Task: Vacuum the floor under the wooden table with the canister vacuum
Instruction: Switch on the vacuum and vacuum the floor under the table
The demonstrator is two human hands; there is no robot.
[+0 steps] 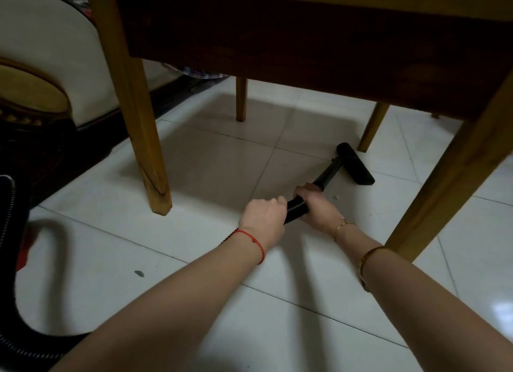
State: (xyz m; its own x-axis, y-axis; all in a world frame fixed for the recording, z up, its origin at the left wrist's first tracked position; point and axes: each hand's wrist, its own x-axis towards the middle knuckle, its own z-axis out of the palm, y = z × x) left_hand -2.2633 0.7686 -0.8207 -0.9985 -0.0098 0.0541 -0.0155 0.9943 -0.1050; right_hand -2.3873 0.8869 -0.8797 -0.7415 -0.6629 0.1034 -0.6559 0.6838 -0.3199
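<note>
Left hand [263,216] and right hand [315,202] gripping black vacuum hose [297,209], nozzle [355,163] on floor under wooden table [277,41]

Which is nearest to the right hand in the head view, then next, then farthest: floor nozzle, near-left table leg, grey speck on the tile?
1. Floor nozzle, just ahead of the right hand, under the table.
2. Near-left table leg, to the left.
3. Grey speck, on the tile at lower left.

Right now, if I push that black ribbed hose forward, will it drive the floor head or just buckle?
The ribbed hose probably flexes: it loops limply at the left edge. The right hand sits where it joins the straight tube, likely stiff. The floor head should slide easily on glossy tile.
</note>
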